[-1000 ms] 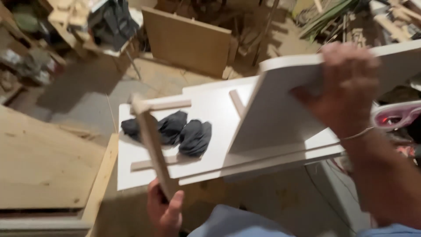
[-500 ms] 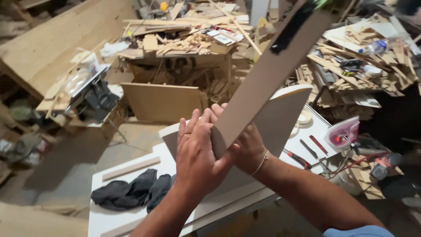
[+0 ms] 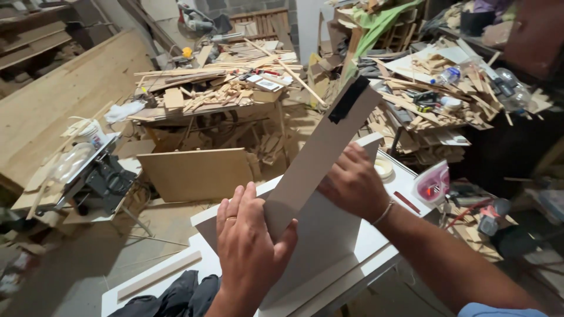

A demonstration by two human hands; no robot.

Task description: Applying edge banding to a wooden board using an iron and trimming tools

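Both my hands hold a long white board [image 3: 320,152] tilted up and away from me, with a black patch at its far end. My left hand [image 3: 249,246] presses flat against the board's near left face, thumb hooked around its edge. My right hand [image 3: 352,182] grips the board's right edge a little higher. Behind it a second white panel [image 3: 326,235] stands upright on the white worktable [image 3: 376,240]. A dark bundle of cloth [image 3: 176,296] lies on the table at the lower left, beside a thin wooden strip [image 3: 158,275].
A pink and white iron-like tool [image 3: 432,183] and a small round tin [image 3: 383,168] sit at the table's right end. A brown board [image 3: 197,173] leans on the floor beyond. A table saw [image 3: 97,176] stands left. Benches heaped with wood scraps [image 3: 217,88] fill the background.
The view has lifted from the tabletop to the workshop. My left hand let go of a wooden strip and joined my right hand on the white board, which now tilts up higher.
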